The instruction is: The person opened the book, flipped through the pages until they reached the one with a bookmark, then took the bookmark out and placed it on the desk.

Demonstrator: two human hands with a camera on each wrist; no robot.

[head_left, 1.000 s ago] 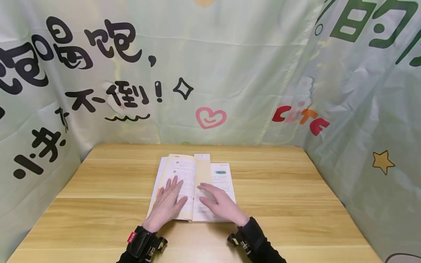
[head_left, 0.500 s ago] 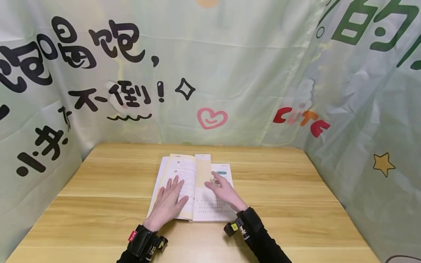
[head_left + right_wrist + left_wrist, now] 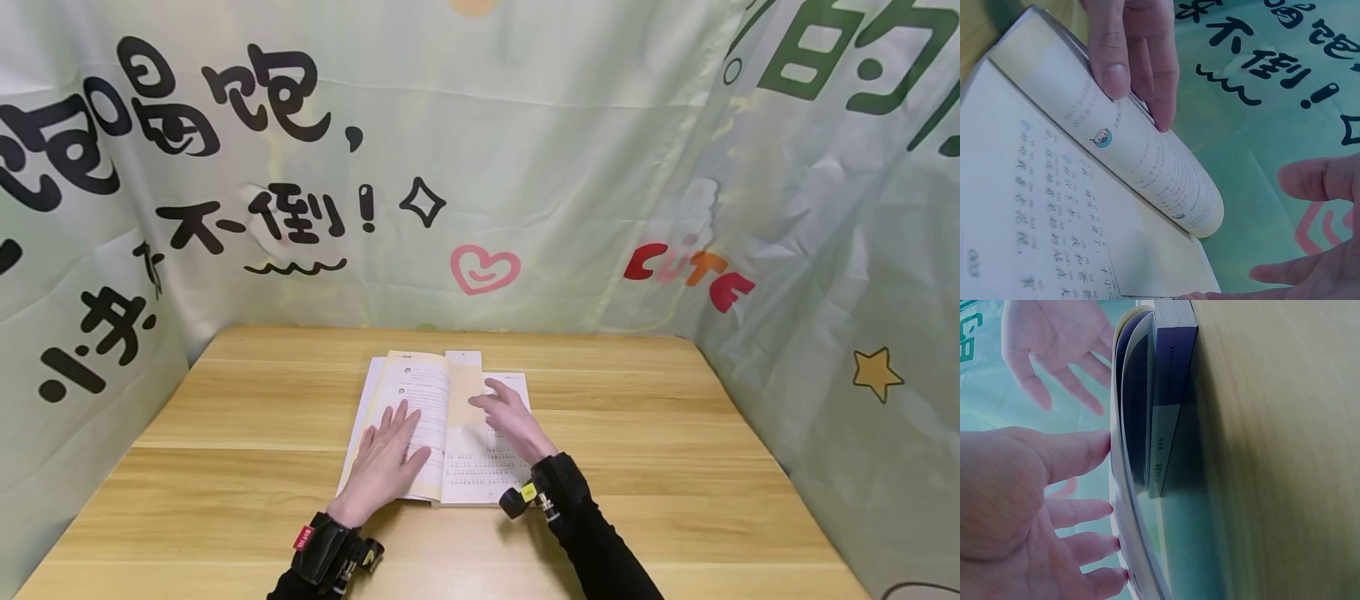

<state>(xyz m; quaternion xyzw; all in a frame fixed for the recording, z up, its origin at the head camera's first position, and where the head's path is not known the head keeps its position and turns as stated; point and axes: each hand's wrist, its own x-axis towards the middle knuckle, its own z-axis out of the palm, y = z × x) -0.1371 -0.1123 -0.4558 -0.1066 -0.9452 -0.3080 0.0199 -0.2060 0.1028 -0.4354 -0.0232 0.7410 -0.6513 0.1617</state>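
An open book (image 3: 472,483) lies on the table in the head view, its left pages bulging upward. My left hand (image 3: 382,467) rests on the left page with fingers spread. In the left wrist view, the thumb and fingertips of that left hand (image 3: 1022,506) press against the curved pages, above the book's purple spine (image 3: 1169,369). A pale yellow and white bookmark (image 3: 463,387) lies along the inner side of the right page, its top sticking out past the book. My right hand (image 3: 513,421) hovers over the right page, fingers extended beside the bookmark. Whether a fingertip touches it, I cannot tell.
The wooden table (image 3: 637,433) stretches out on both sides of the book. A printed cloth (image 3: 570,167) with large characters, a pink heart and a star hangs behind it and along the sides.
My right hand has moved up and to the right across the right page, from beside the bookmark's lower end to higher up the page. My left hand has stayed on the left page.
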